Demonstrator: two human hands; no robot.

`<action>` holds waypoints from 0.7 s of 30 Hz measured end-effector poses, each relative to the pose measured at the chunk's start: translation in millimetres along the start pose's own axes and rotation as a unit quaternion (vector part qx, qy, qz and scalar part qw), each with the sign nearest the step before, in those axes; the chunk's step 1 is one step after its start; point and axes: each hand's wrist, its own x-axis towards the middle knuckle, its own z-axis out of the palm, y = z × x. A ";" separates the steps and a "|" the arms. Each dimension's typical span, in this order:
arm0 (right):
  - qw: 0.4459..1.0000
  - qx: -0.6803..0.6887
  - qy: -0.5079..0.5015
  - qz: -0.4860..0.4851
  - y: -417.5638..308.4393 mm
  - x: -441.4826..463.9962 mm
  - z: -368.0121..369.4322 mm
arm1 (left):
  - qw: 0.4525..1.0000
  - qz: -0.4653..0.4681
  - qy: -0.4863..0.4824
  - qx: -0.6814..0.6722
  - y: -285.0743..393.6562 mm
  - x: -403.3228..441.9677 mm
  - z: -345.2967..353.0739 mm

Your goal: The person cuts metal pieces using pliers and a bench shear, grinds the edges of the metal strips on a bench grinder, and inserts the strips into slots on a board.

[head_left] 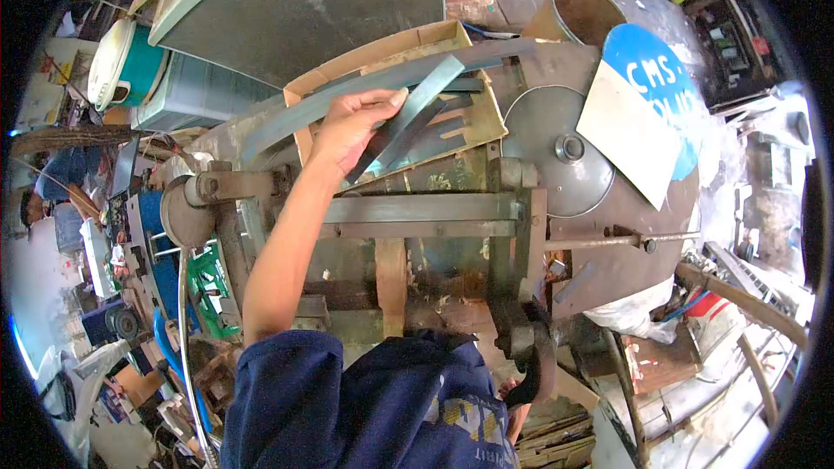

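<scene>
Left hand with a flat strip above an open cardboard box.

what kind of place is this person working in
Probably a small metal workshop: a heavy, worn machine frame fills the middle, a cardboard box holds metal strips, and the left hand grips one strip.

- White capitals "CMS." stood on the blue rounded board — below them "OLI", cut off by a pale sheet.
- Small letters "PIRIT" ran upside down on the navy shirt — larger yellow-and-white characters beside them were unreadable.
</scene>
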 end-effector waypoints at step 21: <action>0.970 0.196 0.004 0.144 -198.1 -176.0 -16.2 | 0.877 0.290 0.041 0.380 -80.7 -84.6 20.9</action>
